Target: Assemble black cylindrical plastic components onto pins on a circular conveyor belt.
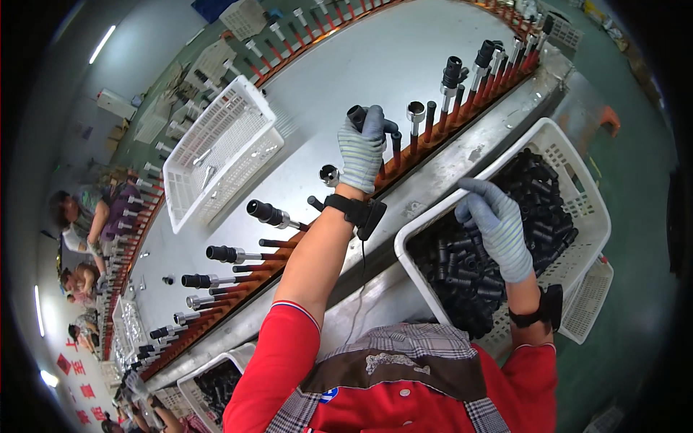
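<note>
Head | left hand (363, 149) fingers clamped on black tube (356, 115) | right hand (498, 227) fingers apart in white basket (577, 169)

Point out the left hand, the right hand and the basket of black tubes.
Left hand (363, 149), head view, back of glove.
Right hand (498, 227), head view, back of glove.
Basket (552, 137), head view, far rim.

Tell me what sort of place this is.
Most likely a factory assembly line. A long conveyor table carries rows of orange pegs with black tube parts, a white basket holds many more, and other workers sit along the line.
</note>
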A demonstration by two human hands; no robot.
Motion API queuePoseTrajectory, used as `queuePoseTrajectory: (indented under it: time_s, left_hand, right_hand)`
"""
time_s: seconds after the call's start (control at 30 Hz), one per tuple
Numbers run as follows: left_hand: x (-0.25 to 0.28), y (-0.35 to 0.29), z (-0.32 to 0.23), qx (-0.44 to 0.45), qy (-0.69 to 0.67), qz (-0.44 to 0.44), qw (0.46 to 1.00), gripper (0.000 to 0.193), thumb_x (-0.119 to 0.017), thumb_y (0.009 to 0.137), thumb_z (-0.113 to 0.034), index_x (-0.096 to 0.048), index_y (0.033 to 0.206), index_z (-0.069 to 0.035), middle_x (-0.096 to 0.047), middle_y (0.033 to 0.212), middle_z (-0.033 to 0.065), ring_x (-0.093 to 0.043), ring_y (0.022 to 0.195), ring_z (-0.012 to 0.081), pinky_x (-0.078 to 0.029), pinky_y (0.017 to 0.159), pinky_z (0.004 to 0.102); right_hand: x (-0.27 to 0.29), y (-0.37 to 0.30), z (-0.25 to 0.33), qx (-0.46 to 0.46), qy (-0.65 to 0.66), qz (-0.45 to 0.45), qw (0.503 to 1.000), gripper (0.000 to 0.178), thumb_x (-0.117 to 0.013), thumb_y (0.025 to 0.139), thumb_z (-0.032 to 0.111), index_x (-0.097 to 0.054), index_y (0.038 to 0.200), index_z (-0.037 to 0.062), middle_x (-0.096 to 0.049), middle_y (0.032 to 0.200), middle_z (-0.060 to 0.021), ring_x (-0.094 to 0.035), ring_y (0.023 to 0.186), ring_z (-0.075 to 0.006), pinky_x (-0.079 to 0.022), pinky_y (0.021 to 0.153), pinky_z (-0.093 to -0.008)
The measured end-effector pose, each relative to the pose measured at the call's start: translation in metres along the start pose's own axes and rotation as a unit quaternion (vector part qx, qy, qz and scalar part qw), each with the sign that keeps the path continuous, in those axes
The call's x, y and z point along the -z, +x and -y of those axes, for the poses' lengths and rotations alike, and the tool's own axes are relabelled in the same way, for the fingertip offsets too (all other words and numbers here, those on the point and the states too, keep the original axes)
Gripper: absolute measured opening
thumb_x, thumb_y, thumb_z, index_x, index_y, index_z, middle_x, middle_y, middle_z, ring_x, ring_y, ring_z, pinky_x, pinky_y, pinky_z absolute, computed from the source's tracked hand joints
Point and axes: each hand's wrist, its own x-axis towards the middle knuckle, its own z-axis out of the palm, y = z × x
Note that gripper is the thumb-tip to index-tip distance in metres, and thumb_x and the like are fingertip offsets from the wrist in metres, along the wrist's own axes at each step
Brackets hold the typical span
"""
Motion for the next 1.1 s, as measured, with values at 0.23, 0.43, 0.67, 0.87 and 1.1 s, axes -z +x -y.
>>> queuePoseTrajectory:
  time_s: [0.23,0.43,0.67,0.87,1.1]
  left_hand:
    - [0.051,-0.038,-0.014,-0.01,0.102,-0.037,0.994,0.013,-0.066,0.085,-0.014,-0.059,0.084,-0.002,-0.064,0.068,0.0062,-0.062,0.061,0.0132,-0.05,0.058,0.0291]
    - [0.13,-0.049,0.02,-0.283,0.422,-0.035,0.86,0.015,-0.068,0.08,-0.018,-0.061,0.086,-0.007,-0.066,0.075,0.0096,-0.065,0.068,0.0246,-0.05,0.061,0.0354]
    - [0.189,-0.089,0.014,-0.297,0.438,-0.014,0.848,0.017,-0.069,0.079,-0.022,-0.064,0.09,-0.01,-0.068,0.083,0.011,-0.065,0.077,0.0331,-0.05,0.064,0.0388]
    - [0.232,-0.153,-0.036,-0.234,0.338,-0.088,0.907,0.015,-0.068,0.084,-0.02,-0.063,0.089,-0.006,-0.069,0.081,0.0081,-0.066,0.072,0.0207,-0.05,0.065,0.0309]
    - [0.238,-0.179,-0.037,-0.158,0.168,-0.156,0.96,0.025,-0.074,0.084,-0.024,-0.061,0.091,-0.005,-0.063,0.074,0.001,-0.054,0.065,0.009,-0.047,0.061,0.0256]
  right_hand:
    - [-0.102,0.089,0.003,0.248,-0.091,0.033,0.964,0.044,-0.066,0.087,0.022,-0.056,0.123,-0.0013,-0.065,0.101,-0.012,-0.064,0.091,-0.0179,-0.05,0.081,-0.0291]
    - [-0.22,0.123,-0.002,0.218,-0.21,0.23,0.925,0.035,-0.069,0.078,0.036,-0.069,0.099,0.0074,-0.069,0.088,-0.0134,-0.067,0.081,-0.0297,-0.053,0.079,-0.0384]
    - [-0.273,0.095,-0.053,0.399,-0.086,0.095,0.908,0.029,-0.065,0.088,0.031,-0.07,0.088,0.0024,-0.069,0.074,-0.0085,-0.065,0.066,-0.0171,-0.052,0.066,-0.0306]
    - [-0.304,0.017,-0.03,0.357,-0.172,0.193,0.898,0.05,-0.064,0.084,0.045,-0.064,0.112,0.0036,-0.066,0.104,-0.0162,-0.065,0.091,-0.0293,-0.051,0.081,-0.0349]
    - [-0.041,-0.059,-0.132,0.14,-0.411,0.038,0.9,0.026,-0.063,0.086,0.022,-0.069,0.087,-0.0026,-0.071,0.089,-0.0178,-0.068,0.08,-0.0293,-0.054,0.073,-0.0369]
